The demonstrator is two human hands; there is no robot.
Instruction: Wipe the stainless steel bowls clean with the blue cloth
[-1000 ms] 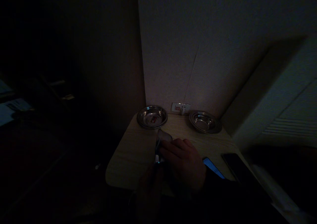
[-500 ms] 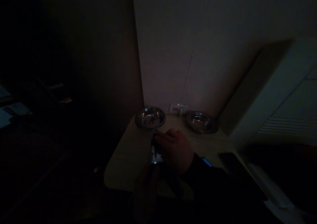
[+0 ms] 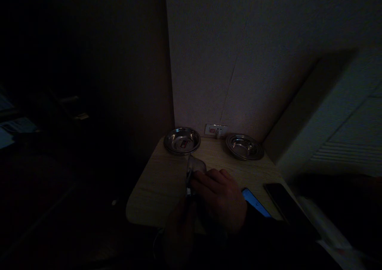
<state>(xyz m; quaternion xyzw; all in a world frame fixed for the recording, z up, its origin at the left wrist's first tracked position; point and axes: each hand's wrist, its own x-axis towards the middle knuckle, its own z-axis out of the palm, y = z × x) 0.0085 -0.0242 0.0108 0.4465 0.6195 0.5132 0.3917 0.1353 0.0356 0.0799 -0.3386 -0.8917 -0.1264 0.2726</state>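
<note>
In the dim light a small shiny metal dish (image 3: pixel 197 165) is tilted up on edge between my hands, above the table. My left hand (image 3: pixel 180 226) grips its lower edge from the near side, fingers mostly lost in shadow. Against its right side lies my right hand (image 3: pixel 222 196), fingers bent and pressed together; something dark below the palm cannot be made out. Just beyond the dish, a round steel plate (image 3: pixel 175 147) with a dark and red label rests at the table's back left. A steel bowl with a wide rim (image 3: pixel 253 152) rests at the back right.
The pale wooden table (image 3: pixel 149 194) has a rounded left corner. A phone with a lit blue screen (image 3: pixel 255 201) lies by my right forearm, a dark phone (image 3: pixel 280 198) beyond it. A wall socket (image 3: pixel 216 130) with a plug sits behind the table.
My right hand has moved right and slightly nearer me. More of the metal dish's upper part shows, turned differently. The lit phone is less covered by my sleeve.
</note>
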